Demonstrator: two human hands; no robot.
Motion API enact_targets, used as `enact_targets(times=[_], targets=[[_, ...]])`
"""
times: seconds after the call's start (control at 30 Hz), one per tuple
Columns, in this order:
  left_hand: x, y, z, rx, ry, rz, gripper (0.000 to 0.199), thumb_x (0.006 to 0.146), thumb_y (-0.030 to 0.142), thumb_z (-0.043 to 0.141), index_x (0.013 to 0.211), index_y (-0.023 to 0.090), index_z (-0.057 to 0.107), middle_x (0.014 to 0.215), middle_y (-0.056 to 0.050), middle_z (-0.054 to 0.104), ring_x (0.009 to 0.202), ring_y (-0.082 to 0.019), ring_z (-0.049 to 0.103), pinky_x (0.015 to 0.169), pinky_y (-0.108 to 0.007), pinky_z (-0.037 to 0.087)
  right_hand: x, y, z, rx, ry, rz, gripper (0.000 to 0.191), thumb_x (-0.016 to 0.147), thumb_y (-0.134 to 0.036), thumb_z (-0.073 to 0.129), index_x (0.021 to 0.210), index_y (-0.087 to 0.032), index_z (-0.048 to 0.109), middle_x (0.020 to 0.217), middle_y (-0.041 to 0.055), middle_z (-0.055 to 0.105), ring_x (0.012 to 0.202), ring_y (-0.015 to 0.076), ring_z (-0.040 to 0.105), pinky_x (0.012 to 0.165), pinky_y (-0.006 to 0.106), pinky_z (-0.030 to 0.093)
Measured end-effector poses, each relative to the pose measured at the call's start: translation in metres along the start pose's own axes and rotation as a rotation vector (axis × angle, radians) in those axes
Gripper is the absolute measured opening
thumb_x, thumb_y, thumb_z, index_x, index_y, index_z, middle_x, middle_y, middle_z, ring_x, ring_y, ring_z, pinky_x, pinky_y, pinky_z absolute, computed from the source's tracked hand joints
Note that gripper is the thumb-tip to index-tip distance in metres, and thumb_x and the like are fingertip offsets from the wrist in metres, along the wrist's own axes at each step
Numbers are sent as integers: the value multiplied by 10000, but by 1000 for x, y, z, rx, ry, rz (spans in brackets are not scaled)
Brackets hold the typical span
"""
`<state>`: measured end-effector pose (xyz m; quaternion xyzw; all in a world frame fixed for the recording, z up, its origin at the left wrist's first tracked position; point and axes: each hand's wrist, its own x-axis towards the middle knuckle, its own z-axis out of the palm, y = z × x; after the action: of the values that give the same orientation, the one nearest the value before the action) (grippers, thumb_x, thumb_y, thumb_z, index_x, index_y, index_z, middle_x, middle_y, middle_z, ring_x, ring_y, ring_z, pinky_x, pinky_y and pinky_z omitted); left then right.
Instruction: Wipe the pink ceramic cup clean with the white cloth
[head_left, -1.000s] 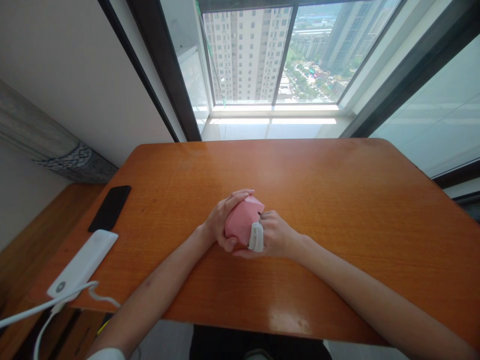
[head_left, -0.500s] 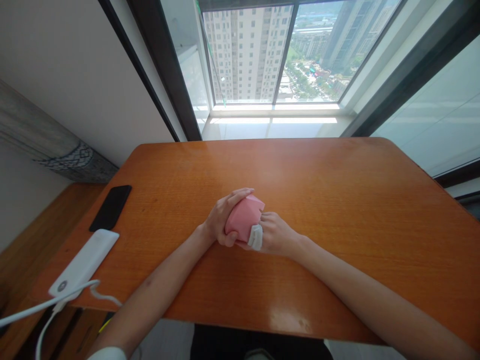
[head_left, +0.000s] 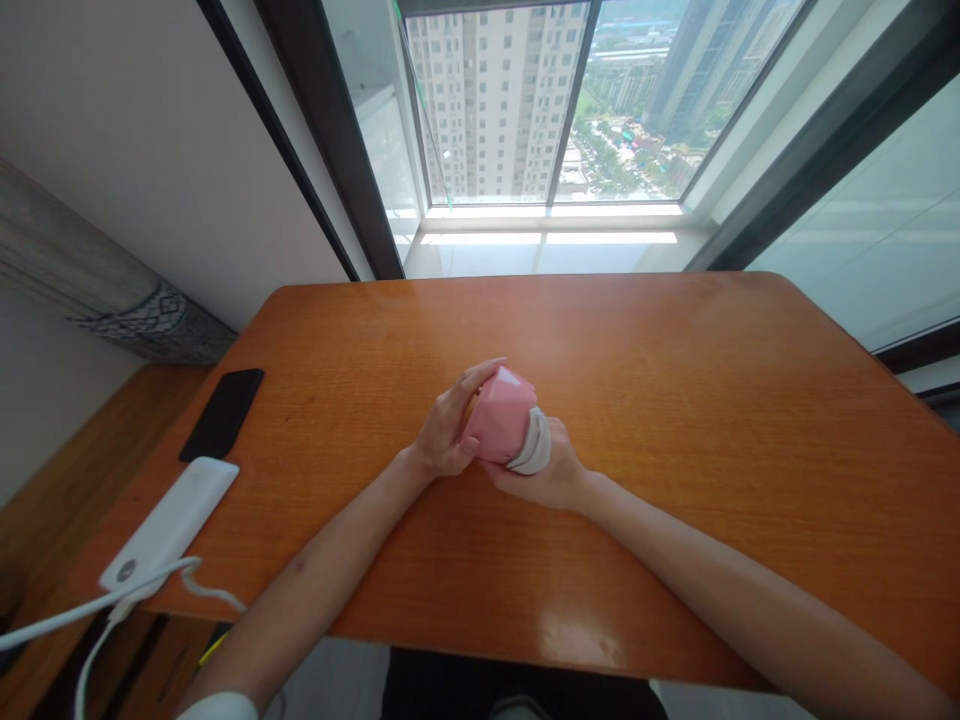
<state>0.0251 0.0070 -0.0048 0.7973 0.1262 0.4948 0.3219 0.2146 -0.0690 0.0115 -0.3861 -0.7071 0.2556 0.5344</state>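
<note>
Between my hands, just above the desk's middle, is a pink, faceted object [head_left: 504, 412], rather like a small angular block; its exact kind I cannot make out. A white ribbed bundle [head_left: 534, 443], which looks like wound cable, lies against its right side. My left hand [head_left: 450, 425] grips the pink object from the left, fingers along the far side and thumb on the near side. From below and the right, my right hand [head_left: 551, 475] is wrapped round the white bundle and the pink object's base. Most of its fingers are hidden behind them.
A black phone [head_left: 222, 415] lies on the wooden desk [head_left: 675, 400] at the left. Nearer me is a white power bank [head_left: 169, 525] with a white cable [head_left: 82, 608] running off the left edge. A window [head_left: 540, 110] stands beyond the far edge.
The pink object has risen slightly and turned, showing more facets and more of the white bundle. My right hand has rolled so its thumb side faces up; my left fingers have loosened a little.
</note>
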Motion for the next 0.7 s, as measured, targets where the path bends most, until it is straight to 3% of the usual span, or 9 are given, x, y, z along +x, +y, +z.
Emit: enact_targets(times=[0.07, 0.17, 0.23, 0.3, 0.47, 0.7], targets=[[0, -1, 0, 9, -17, -21, 1001, 992, 865, 479, 1730, 200, 355, 1701, -227, 496, 1499, -416, 566, 1246, -582, 472, 3, -6, -5, 207, -12, 245, 262, 743, -313, 934, 875, -239, 721, 737, 4, 698, 613, 179, 598, 576, 322, 523], [1, -1, 0, 32, -38, -27, 1029, 983, 869, 502, 1754, 220, 297, 1719, -223, 451, 1531, -415, 518, 1280, -600, 434, 12, -8, -13, 597, -30, 585, 570, 638, -290, 991, 1138, -251, 721, 917, 14, 760, 762, 203, 685, 670, 315, 601], [2, -1, -1, 61, -68, 4, 1059, 966, 875, 529, 1764, 229, 270, 1730, -223, 424, 1555, -429, 482, 1308, -634, 394, 18, -5, -17, 852, -46, 756, 627, 617, -273, 975, 1179, -261, 699, 962, 7, 778, 814, 208, 724, 720, 314, 632], [2, -2, -2, 93, -108, 26, 1091, 953, 864, 567, 1777, 235, 227, 1752, -224, 384, 1592, -444, 436, 1328, -660, 364, 23, 2, -20, 1037, -59, 867, 566, 639, -290, 938, 1155, -249, 708, 975, 19, 805, 843, 225, 758, 761, 333, 659], [3, -4, -2, 141, -173, 31, 1183, 875, 808, 732, 1785, 271, 200, 1787, -215, 316, 1636, -466, 378, 1327, -672, 387, 23, 15, -27, 1213, -43, 908, 390, 728, -355, 883, 1075, -205, 786, 922, 49, 853, 772, 222, 778, 740, 316, 677], [4, -2, -2, 153, -176, 28, 1196, 840, 797, 775, 1771, 263, 248, 1767, -233, 336, 1625, -483, 406, 1304, -684, 427, 21, 16, -27, 1237, -67, 908, 373, 750, -364, 881, 1078, -203, 801, 926, 49, 866, 763, 217, 793, 727, 307, 682]])
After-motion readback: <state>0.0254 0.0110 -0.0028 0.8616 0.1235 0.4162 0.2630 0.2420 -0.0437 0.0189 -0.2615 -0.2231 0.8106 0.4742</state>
